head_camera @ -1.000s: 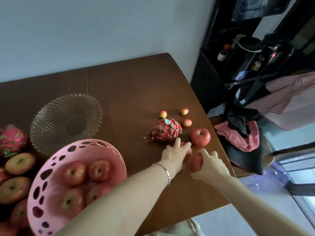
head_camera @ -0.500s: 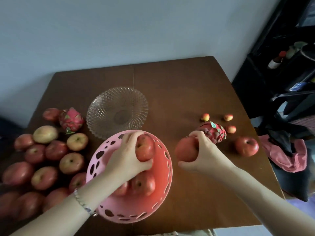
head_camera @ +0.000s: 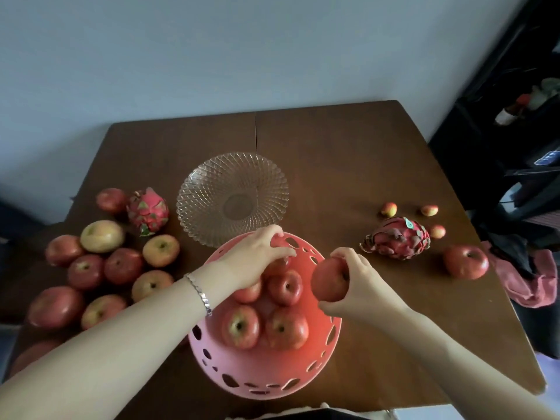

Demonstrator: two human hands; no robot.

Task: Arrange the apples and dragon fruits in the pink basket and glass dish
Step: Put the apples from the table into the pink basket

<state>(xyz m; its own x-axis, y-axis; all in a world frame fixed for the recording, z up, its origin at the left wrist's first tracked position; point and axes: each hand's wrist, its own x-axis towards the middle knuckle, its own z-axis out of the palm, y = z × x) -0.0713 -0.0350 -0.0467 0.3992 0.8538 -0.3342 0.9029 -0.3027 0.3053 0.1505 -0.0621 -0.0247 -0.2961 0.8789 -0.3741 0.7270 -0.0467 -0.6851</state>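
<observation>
The pink basket stands at the table's near middle with several red apples inside. My left hand reaches over its far side, fingers curled on an apple that is mostly hidden under them. My right hand grips a red apple just above the basket's right rim. The glass dish lies empty behind the basket. One dragon fruit sits left of the dish, another dragon fruit right of the basket. Several loose apples are piled at the left.
A single apple rests near the table's right edge. Three small fruits lie behind the right dragon fruit. A pink cloth hangs over a chair beyond that edge, and a black shelf stands at the right.
Both hands carried apples from the right side of the table to the basket. My left hand has lowered its apple toward the basket's far side; my right hand has come to the rim.
</observation>
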